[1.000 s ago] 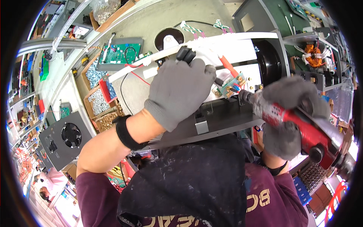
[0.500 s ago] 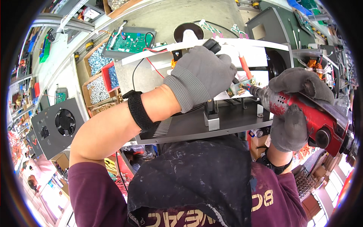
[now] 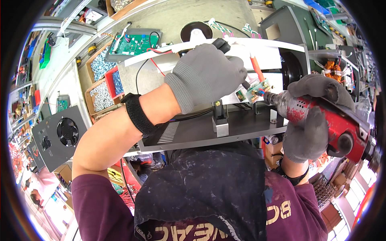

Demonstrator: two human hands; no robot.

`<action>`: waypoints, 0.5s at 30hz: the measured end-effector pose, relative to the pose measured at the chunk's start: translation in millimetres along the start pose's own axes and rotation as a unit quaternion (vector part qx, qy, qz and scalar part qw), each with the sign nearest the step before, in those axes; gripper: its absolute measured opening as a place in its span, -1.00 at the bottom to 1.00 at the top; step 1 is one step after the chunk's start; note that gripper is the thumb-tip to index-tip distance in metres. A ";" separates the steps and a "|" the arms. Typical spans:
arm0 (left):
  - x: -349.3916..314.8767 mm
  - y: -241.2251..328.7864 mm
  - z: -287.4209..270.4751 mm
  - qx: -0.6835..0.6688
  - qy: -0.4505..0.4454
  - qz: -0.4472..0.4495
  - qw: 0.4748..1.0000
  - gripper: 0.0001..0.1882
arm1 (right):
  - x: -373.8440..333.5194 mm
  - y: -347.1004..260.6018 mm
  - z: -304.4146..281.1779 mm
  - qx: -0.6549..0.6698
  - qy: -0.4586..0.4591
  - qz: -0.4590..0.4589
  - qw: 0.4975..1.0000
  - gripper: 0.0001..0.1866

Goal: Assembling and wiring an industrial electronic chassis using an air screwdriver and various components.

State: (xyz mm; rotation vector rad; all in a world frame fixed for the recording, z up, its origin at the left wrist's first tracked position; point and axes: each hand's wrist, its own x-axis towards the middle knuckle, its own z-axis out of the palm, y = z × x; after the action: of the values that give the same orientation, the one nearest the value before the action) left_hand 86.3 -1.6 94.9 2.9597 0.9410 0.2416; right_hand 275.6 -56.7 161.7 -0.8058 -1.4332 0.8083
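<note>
My right hand point(image 3: 307, 134), in a grey glove, is wrapped round a red power drill point(image 3: 327, 124). Its nose points left, with the tip against or very near a small green circuit board point(image 3: 257, 92) in a dark metal chassis point(image 3: 189, 136). My left hand point(image 3: 209, 74), gloved too, is closed round a black tool point(image 3: 221, 45), whose ends stick out above and below the fist; its kind is hidden. The lower end comes close to the small board. An orange sleeved cable point(image 3: 256, 69) rises behind that board.
Left of the chassis are cardboard bins of screws point(image 3: 102, 96) and a red bin point(image 3: 114, 82). A large green circuit board point(image 3: 132, 43) lies at the back left. A dark panel with a fan point(image 3: 60, 134) lies far left. A copper-wound coil point(image 3: 333, 70) is at right.
The chassis and surroundings have shifted slightly left in view. My left hand has moved a little left and up from the small board, showing more of it. The drill stays at the board.
</note>
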 end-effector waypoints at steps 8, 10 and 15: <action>4.1 2.7 -5.8 -0.035 0.004 0.000 0.999 -0.78 | -18.5 4.1 -4.7 -0.256 0.058 0.078 0.962 -0.59; 6.5 6.3 -14.0 -0.030 -0.075 -0.073 0.994 -0.78 | -17.8 5.2 -6.5 -0.226 0.039 0.081 0.970 -0.58; 22.3 -17.1 -25.7 0.049 0.102 0.057 0.992 -0.66 | -7.8 8.7 -8.4 -0.040 0.009 0.085 0.996 -0.53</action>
State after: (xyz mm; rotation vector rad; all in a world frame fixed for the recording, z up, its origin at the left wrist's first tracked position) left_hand 90.5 24.7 122.2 3.1305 0.8248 0.5263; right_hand 284.1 -58.9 150.3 -1.0051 -1.4015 0.8748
